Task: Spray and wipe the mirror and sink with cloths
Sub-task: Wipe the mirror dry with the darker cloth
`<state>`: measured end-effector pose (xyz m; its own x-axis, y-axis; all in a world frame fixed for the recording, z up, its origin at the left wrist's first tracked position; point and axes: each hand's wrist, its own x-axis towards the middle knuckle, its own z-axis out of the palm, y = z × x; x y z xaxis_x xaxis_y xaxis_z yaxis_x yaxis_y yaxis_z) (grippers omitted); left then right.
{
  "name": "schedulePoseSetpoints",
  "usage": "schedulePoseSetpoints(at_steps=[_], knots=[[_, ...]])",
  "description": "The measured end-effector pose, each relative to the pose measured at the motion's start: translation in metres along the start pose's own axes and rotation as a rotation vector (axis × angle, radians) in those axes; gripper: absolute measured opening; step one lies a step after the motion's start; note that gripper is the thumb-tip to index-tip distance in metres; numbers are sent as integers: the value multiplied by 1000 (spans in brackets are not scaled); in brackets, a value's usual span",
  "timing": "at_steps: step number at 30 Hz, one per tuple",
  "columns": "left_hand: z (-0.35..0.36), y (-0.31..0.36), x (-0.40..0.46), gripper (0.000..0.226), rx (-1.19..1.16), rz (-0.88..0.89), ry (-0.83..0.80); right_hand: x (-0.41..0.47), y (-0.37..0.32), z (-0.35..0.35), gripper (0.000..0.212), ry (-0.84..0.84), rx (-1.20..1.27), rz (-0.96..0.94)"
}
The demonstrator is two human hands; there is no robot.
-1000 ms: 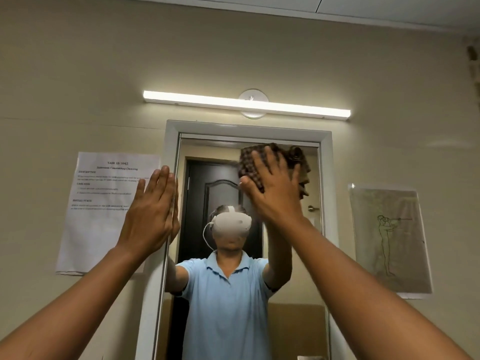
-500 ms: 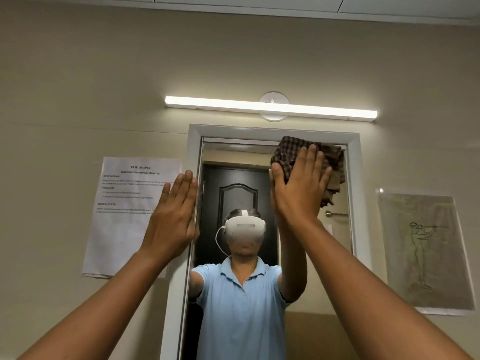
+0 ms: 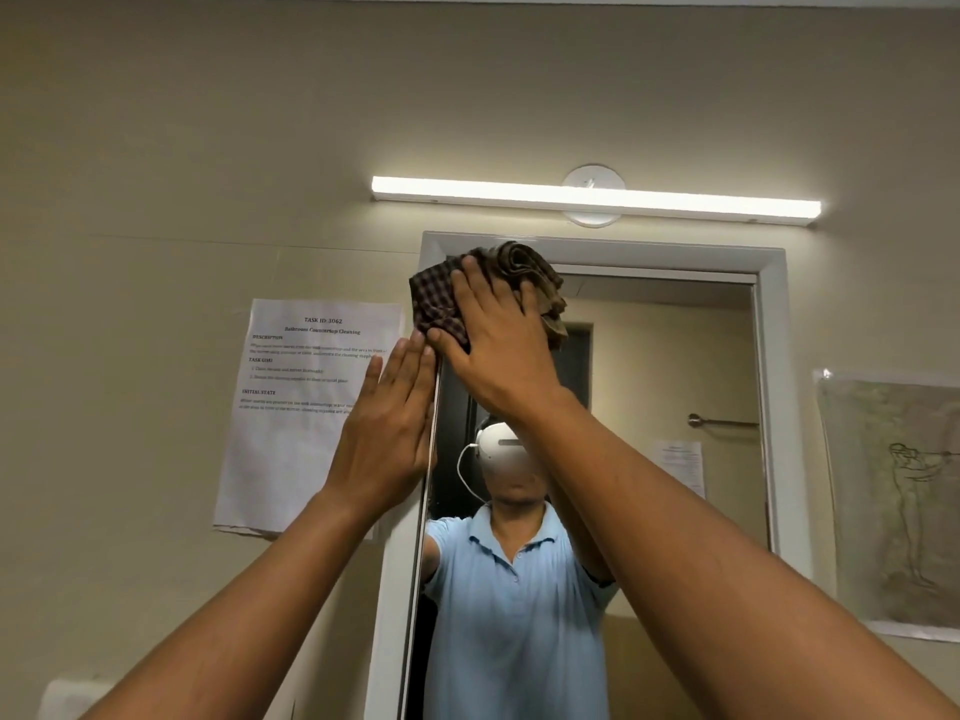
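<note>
Beige wall, light over mirror. Right hand, fingers straight, presses cloth to its top-left corner; left hand flat on frame. Sheet: "TASK ID: 3062", perhaps "Bathroom Countertop Cleaning".

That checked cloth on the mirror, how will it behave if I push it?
Probably floppy: the checked cloth bunches into folds above the right hand. Likely light, since that flat hand alone pins it to the mirror. Released, it would probably drop.

Two bare forearms end in a bare left hand and a bare right hand. Reflected in the white-framed wall mirror, the person wears a light-blue short-sleeved polo shirt with a buttoned collar and a rounded white headset trailing a thin white cable.
</note>
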<state>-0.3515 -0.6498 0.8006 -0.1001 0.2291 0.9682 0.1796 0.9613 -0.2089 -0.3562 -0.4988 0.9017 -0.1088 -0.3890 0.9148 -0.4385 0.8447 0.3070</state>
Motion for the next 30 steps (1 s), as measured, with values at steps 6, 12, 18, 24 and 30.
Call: schedulePoseSetpoints(at_steps=[6,12,18,24,30], knots=[[1,-2,-21,59,-6,-19,7,-20,9,-3,69,-66,8,-160],[0,-1,-31,62,34,-2,-4,-60,22,2,70,-90,-31,-274],[-2,2,-30,75,93,53,-21,-69,68,-20,71,-58,-71,-196],[0,3,-29,73,77,44,-10,-77,123,-46,73,13,-58,98],[-2,4,-29,73,75,36,-31,-104,140,-44,75,101,-38,313]])
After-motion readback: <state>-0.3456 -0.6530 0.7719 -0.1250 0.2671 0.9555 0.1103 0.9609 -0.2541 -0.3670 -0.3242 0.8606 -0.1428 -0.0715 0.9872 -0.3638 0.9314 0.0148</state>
